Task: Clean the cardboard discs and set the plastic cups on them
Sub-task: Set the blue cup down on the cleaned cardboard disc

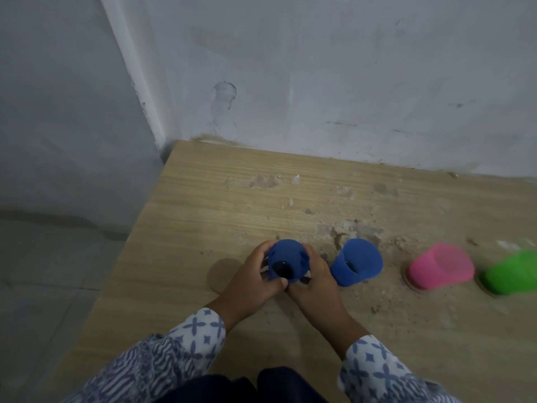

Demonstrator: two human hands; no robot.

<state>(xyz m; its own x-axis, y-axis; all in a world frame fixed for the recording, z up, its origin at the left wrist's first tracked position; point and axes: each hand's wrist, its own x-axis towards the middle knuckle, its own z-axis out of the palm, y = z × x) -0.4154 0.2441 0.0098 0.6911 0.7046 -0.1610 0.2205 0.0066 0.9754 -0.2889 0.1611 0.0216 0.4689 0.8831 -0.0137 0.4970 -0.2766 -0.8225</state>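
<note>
1. Pale wood-grain laminate formed the table (218,199), which was pushed into a corner of scuffed grey-white wall (348,68).
2. Near its front edge a blue cup (286,257) sat between both hands. The left hand (252,277) and the right hand (312,282) each curled round one side of it, thumbs meeting at the near side.
3. The cup looked like smooth, matte plastic, tapered and round. A dark oval showed on it, possibly its inside seen through the mouth, but blur left that unclear.
4. Just left of the left hand lay a bare cardboard disc (222,273), flat, brown and nearly the table's colour. It was the only disc in view without a cup.
5. My judgement was that the step in hand was setting this cup on that last disc. The next move called for carrying it a little leftward, centring it and lowering it upright.
6. To the right stood a second blue cup (357,263); no disc showed under it. Farther right a pink cup (440,266) and a green cup (514,274) each rested on a disc whose brown edge peeked out.
7. Gritty dust and chipped patches (348,228) roughened the tabletop behind the cups.
8. Patterned blue-and-white sleeves (200,330) covered both wrists, and a grey tiled floor (43,286) lay beyond the table's left edge.
</note>
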